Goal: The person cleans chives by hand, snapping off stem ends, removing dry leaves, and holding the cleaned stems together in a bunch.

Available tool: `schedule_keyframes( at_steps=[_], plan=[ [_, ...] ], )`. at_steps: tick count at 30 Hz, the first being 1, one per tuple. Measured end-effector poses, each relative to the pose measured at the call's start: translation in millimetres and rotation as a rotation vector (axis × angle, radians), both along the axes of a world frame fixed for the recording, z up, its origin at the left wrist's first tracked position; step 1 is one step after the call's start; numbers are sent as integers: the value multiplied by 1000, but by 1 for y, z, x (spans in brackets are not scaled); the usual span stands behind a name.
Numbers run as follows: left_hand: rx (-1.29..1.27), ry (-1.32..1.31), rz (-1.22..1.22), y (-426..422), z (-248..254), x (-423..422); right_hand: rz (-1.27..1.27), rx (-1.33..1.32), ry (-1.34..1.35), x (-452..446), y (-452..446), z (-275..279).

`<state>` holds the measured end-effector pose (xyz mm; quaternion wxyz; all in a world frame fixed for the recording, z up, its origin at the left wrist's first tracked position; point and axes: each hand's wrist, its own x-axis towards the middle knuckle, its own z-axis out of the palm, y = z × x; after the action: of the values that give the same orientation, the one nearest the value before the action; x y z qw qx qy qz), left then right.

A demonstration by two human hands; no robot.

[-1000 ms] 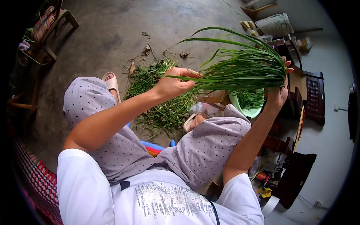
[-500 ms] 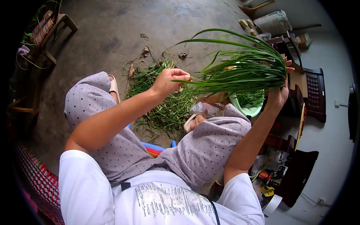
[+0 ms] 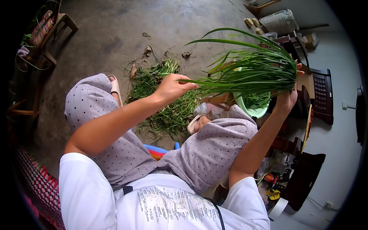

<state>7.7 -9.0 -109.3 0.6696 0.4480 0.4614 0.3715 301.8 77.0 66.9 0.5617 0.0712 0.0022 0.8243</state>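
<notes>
A thick bunch of garlic chives (image 3: 249,73), long flat green leaves, spreads sideways from my right hand (image 3: 288,96). That hand is closed round the bunch's gathered end, with some fingertips showing behind it. My left hand (image 3: 174,87) has thumb and fingers pinched together at the tips of the lower leaves. A leaf end sticks out past its fingers. Beneath the left hand, a loose heap of green and yellowish trimmings (image 3: 168,111) lies on the floor. Under the bunch stands a pale green basin (image 3: 261,113) with more green leaves inside, partly hidden by the bunch.
Dark wooden furniture (image 3: 322,96) lines the wall at right, near a white sack (image 3: 279,22). A wooden chair (image 3: 63,28) stands at far left. A clear plastic bag (image 3: 211,110) lies by my foot. Dry leaves (image 3: 186,55) are scattered on the concrete floor.
The bunch and my right hand have shifted slightly right. My left hand has turned a little and lowered slightly; the pale bit at its fingertips no longer shows.
</notes>
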Motion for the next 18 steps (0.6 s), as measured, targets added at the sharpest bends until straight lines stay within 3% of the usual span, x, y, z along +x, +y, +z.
schedule_keyframes(
  at_steps=[5,18],
  plan=[
    [117,-110,-5,0,-1,7,-20,-25,4,-1,2,1],
    [66,-313,-90,1,6,11,-34,-11,-10,-1,3,-1]
  ],
)
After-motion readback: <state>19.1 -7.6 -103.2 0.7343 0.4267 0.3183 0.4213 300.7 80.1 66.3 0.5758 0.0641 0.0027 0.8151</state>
